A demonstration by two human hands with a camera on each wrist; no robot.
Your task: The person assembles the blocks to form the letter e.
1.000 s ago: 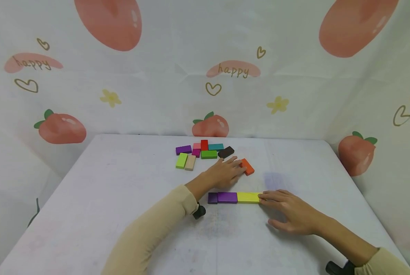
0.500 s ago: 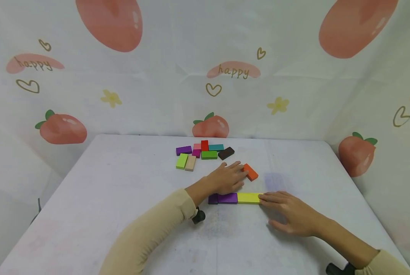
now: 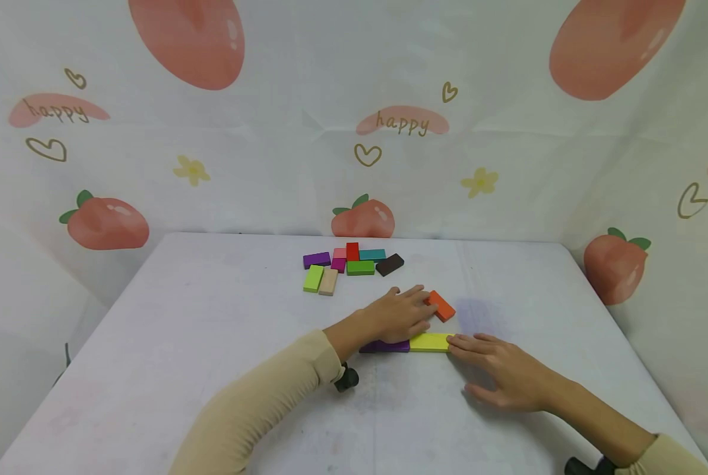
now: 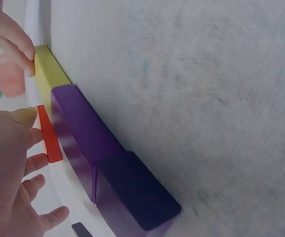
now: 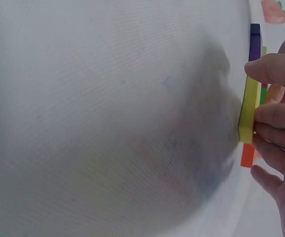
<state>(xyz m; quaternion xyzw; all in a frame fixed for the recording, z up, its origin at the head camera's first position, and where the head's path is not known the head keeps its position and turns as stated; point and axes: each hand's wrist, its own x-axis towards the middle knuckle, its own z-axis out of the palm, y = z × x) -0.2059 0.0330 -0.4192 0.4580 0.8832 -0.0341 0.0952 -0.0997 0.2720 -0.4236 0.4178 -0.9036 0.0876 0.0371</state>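
Observation:
In the head view, the left hand (image 3: 398, 315) reaches over a row of blocks, its fingertips touching an orange block (image 3: 441, 306). The left wrist view shows the orange block (image 4: 49, 134) beside spread fingers; its thumb lies nearer the camera. Fingertips of the right hand (image 3: 502, 371) touch the right end of a yellow block (image 3: 429, 342), with the thumb held apart from it. A purple block (image 4: 83, 118) adjoins the yellow block, and a dark purple block (image 4: 137, 190) ends the row. The left hand partly covers these purple blocks in the head view.
Farther back on the white table (image 3: 152, 369) lie several coloured blocks, among them a green block (image 3: 361, 268), a dark brown block (image 3: 390, 264), a beige block (image 3: 328, 282) and a lime block (image 3: 313, 278). A patterned cloth (image 3: 282, 152) hangs behind the table.
The left hand and the orange block have moved right and toward the person, nearer the yellow block. The right hand has stayed at the yellow block's end.

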